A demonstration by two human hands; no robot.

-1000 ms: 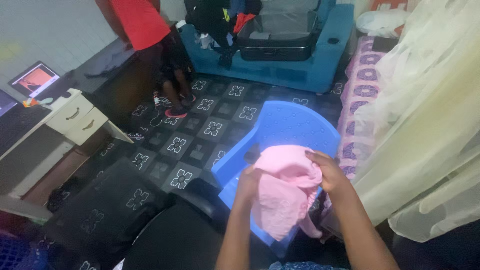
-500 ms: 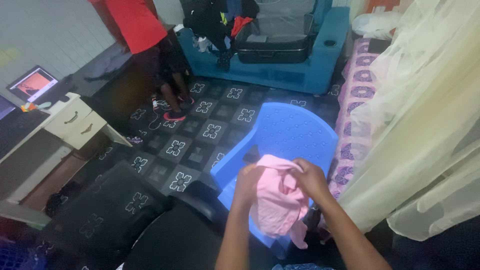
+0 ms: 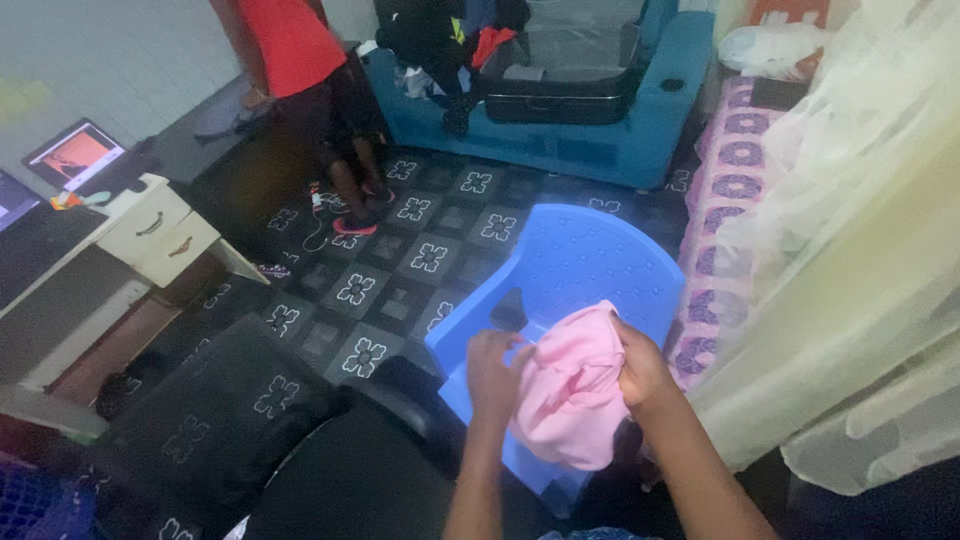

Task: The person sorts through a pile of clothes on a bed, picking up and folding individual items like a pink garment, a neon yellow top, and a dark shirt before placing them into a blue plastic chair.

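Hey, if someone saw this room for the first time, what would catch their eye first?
Most likely the pink cloth bunched between the left hand and right hand, low in the middle. Right behind it stands a bright blue plastic chair on the dark patterned floor. A person in a red top stands at the upper left.

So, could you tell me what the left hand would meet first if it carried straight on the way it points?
The left hand grips the pink garment and points up and forward; beyond the cloth it would probably meet the back of the blue plastic chair, though depth is unclear.
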